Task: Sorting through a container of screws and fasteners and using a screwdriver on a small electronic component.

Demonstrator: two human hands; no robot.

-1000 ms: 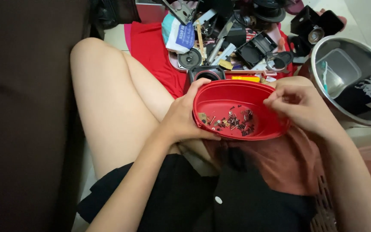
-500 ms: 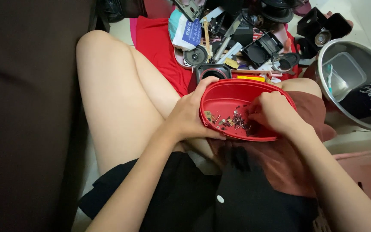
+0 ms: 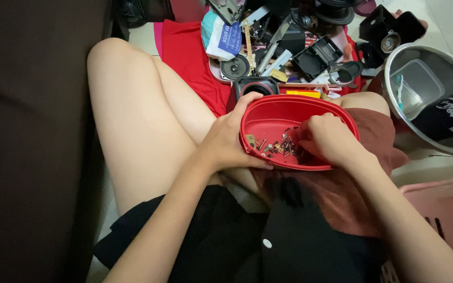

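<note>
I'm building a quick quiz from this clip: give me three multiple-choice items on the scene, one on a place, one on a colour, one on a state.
1. Where does the red oval container sit?
A. on the person's lap
B. inside the metal bowl
C. on a shelf

2. What colour is the cloth under the pile of black parts?
A. blue
B. red
C. white

3. What is the right hand doing?
A. resting on a knee
B. gripping the metal bowl
C. reaching into the container among the small screws

Answers: 1 A, it lies over the thighs, with the left hand gripping its rim. 2 B, red fabric shows beside the leg. 3 C, its fingers are down inside the container; the metal bowl stands untouched.
</note>
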